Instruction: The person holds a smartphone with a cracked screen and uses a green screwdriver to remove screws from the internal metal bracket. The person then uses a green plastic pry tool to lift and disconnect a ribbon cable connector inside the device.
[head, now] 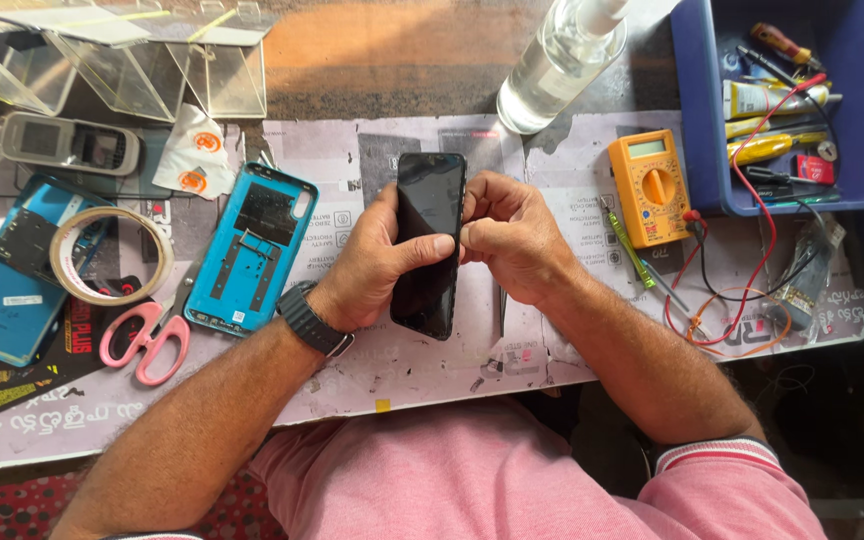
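A black smartphone (429, 215) with a dark screen is held upright over the workbench, screen toward me. My left hand (377, 265), with a dark watch on its wrist, wraps around the phone's left side, thumb lying across the glass. My right hand (512, 235) presses its closed fingertips against the phone's right edge near the middle. I cannot tell whether something small is pinched in those fingers.
A blue phone back cover (252, 250), pink scissors (145, 340), a tape roll (107, 255) and another blue cover (2, 300) lie at left. At right are a yellow multimeter (650, 187) with leads and a blue tool bin (852, 150). A clear bottle (557, 65) stands behind.
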